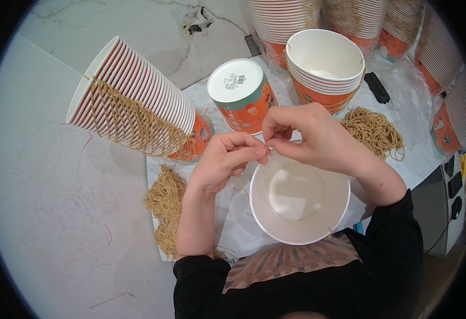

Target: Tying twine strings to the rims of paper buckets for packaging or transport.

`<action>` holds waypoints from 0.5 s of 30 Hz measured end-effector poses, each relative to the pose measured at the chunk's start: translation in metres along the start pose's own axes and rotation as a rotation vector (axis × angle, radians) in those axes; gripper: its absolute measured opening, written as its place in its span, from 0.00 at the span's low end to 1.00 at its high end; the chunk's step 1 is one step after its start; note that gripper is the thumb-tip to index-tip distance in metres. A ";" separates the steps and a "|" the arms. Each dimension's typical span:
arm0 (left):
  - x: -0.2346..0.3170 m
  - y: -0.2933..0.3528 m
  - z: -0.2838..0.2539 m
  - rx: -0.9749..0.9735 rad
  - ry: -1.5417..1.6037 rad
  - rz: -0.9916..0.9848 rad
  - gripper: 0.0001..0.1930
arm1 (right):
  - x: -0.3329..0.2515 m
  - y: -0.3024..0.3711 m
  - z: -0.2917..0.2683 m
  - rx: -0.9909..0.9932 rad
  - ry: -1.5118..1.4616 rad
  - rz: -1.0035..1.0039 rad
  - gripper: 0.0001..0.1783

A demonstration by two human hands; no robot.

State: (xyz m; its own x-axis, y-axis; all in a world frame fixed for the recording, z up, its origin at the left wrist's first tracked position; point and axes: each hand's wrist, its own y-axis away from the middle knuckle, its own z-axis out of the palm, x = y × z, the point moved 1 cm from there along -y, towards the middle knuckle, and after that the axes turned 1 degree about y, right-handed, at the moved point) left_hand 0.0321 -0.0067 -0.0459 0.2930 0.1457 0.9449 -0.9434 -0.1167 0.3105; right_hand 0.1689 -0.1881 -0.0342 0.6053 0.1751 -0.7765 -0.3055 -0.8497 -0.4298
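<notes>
Pinching close together near the middle of the frame, the left hand [227,159] and the right hand [310,130] meet at the upper-left rim of a white bucket [296,194], which sits mouth toward the camera just below centre. Each grip is narrow, thumb against fingertip; what lies between the fingers is too small to tell. A thin strand [242,186] hangs beneath the left hand, beside the bucket

Left of centre, a long nested stack [137,95] leans over, tan cords [132,119] looped along its side. An upturned bucket [236,80] stands at upper centre on the pale worktop [198,95], and a short upright stack [326,72] is to its right. One tan cord bundle [167,199] lies beside the left forearm, another cord heap [374,133] behind the right forearm
</notes>
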 end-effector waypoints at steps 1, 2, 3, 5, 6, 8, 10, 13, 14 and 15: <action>-0.001 -0.001 -0.001 0.009 0.009 0.003 0.07 | -0.001 0.000 -0.001 0.000 0.000 0.001 0.08; -0.002 -0.002 -0.001 0.008 0.010 0.003 0.07 | -0.002 0.000 -0.002 -0.006 0.049 -0.009 0.09; -0.003 -0.002 -0.002 0.017 0.029 0.028 0.06 | -0.004 0.000 -0.003 -0.013 0.098 -0.021 0.09; -0.006 -0.003 -0.002 0.028 0.048 0.053 0.06 | -0.006 0.001 -0.003 -0.037 0.138 -0.031 0.11; -0.008 -0.004 -0.002 0.031 0.067 0.065 0.05 | -0.006 0.002 -0.002 -0.061 0.177 -0.039 0.13; -0.011 -0.005 -0.002 0.035 0.088 0.077 0.05 | -0.005 0.002 0.002 -0.053 0.225 -0.041 0.13; -0.012 -0.007 0.000 0.048 0.082 0.077 0.04 | -0.003 0.003 0.005 -0.043 0.276 -0.041 0.14; -0.012 -0.007 -0.003 0.042 0.098 0.067 0.05 | -0.001 0.004 0.009 0.002 0.349 -0.021 0.13; -0.012 -0.007 0.000 0.043 0.099 0.067 0.05 | -0.001 0.005 0.009 0.028 0.337 0.013 0.13; -0.012 -0.006 0.006 0.105 0.031 0.136 0.05 | -0.002 0.005 0.009 0.055 0.327 0.048 0.12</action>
State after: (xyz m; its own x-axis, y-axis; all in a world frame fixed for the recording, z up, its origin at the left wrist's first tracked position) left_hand 0.0354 -0.0140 -0.0588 0.1573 0.1514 0.9759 -0.9520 -0.2394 0.1906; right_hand 0.1596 -0.1883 -0.0394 0.7904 -0.0404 -0.6112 -0.3727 -0.8236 -0.4275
